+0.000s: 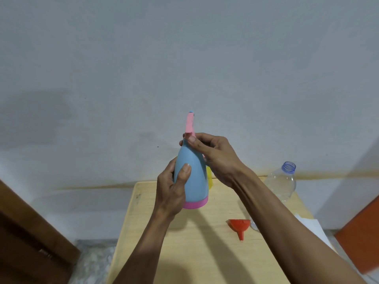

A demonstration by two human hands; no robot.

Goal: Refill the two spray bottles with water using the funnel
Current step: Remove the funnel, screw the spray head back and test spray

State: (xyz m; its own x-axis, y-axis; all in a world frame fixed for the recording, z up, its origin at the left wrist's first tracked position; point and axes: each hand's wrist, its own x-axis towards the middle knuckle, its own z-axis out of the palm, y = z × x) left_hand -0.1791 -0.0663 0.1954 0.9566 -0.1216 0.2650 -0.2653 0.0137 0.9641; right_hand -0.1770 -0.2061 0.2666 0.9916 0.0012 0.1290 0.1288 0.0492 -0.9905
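Between your hands: blue spray bottle, upright, long axis vertical. Your left hand wraps its body; your right hand pinches the pink spray head at the neck. Below your right forearm: red funnel, lying on the table.

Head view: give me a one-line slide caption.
Left hand grips the blue spray bottle while the right hand holds its pink spray head; red funnel lies on the table.

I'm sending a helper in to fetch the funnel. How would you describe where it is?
Look at the pale wooden table against the wall. Near its right side, in front of the uncapped clear plastic bottle, the funnel lies with its spout toward you. It is the only red thing on the tabletop.
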